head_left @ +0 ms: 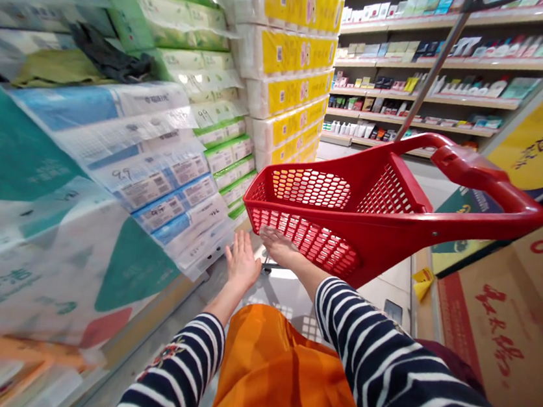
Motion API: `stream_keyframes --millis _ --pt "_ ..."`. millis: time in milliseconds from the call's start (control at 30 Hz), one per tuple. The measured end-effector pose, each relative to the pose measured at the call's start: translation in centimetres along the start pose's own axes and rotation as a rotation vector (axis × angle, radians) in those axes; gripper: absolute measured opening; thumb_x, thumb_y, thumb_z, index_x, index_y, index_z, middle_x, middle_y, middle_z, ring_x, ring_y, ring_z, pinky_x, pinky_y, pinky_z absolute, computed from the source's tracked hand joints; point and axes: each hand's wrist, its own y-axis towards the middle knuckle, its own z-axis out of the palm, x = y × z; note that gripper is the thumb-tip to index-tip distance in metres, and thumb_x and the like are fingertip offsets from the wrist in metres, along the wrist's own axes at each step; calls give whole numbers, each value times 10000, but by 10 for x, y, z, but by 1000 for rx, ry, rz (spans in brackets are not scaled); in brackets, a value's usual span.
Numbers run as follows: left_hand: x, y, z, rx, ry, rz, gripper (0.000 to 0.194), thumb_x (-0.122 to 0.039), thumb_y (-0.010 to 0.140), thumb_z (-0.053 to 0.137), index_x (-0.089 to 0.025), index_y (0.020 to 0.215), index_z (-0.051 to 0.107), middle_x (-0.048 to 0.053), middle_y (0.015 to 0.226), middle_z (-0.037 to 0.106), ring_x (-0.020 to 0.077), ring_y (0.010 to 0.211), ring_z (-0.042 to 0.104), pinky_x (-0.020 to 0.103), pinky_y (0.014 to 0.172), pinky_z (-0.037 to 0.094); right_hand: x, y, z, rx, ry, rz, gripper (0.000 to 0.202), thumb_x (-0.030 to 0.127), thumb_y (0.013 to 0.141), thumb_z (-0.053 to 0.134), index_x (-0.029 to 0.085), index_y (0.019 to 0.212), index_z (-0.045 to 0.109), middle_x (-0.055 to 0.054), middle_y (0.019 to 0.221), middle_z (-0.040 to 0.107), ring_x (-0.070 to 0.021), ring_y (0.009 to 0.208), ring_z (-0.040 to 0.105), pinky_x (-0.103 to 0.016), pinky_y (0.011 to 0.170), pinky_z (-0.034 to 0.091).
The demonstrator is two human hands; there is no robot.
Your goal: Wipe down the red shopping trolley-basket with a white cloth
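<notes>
My left hand (243, 260) is stretched out low in the middle of the head view, fingers apart and holding nothing. It is near the lower stacks of blue-and-white tissue packs (171, 179). My right hand (276, 244) reaches forward beside it, palm down with the fingers extended. It lies at the near side of a red plastic shopping cart (395, 234); whether it touches the perforated wall I cannot tell. No goods show inside the part of the cart basket in view. The cart's handle points to the right, away from both hands.
Green tissue packs (175, 19) and tall yellow tissue packs (293, 49) are piled at the left and back. Shelves of small cosmetics boxes and bottles (426, 48) stand behind. Cardboard boxes (517, 323) line the right side. Dark and olive cloths (106, 57) lie on the left stack.
</notes>
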Motion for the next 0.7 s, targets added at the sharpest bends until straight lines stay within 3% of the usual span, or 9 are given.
stream_keyframes --millis 100,267,333,433,600,700 --pt "-5 -3 0 8 -7 6 743 -247 805 476 -18 1452 191 168 1550 144 280 1441 111 531 1142 176 -2 -26 -1 26 7 -4 330 139 883 505 101 1201 585 -134 1371 504 -269 1363 344 -436 1122 327" --pt "-33 -6 -5 -35 -26 63 774 -221 776 503 -38 1458 185 157 1553 143 272 1439 129 525 1147 170 -24 -41 -55 -284 -41 -4 374 157 943 407 128 1297 523 -97 1440 431 -259 1408 244 -459 1155 258" --pt "-46 -8 -7 -55 -35 104 779 -222 774 504 -39 1459 180 154 1556 129 272 1440 121 526 1146 171 -33 -50 -71 -337 -57 5 386 131 943 390 125 1310 509 -98 1432 442 -250 1416 221 -464 1159 250" --pt "-64 -14 -8 -52 -39 160 766 -241 786 484 -40 1461 180 156 1556 122 276 1442 103 529 1144 165 -37 -75 -70 -244 -42 0 393 112 919 432 107 1304 511 -114 1404 474 -246 1409 244 -454 1149 278" --pt "-82 -28 -10 -24 1 222 749 -242 791 468 -55 1462 193 166 1552 137 273 1441 114 524 1142 165 -21 -128 -36 10 21 191 404 100 902 456 94 1303 508 -156 1409 452 -226 1349 375 -392 1112 346" --pt "-88 -33 -11 0 24 234 738 -237 791 465 -69 1461 206 163 1550 157 266 1440 122 519 1141 173 -17 -145 -37 46 70 188 367 111 908 458 111 1264 549 -159 1389 475 -220 1339 393 -405 1098 361"
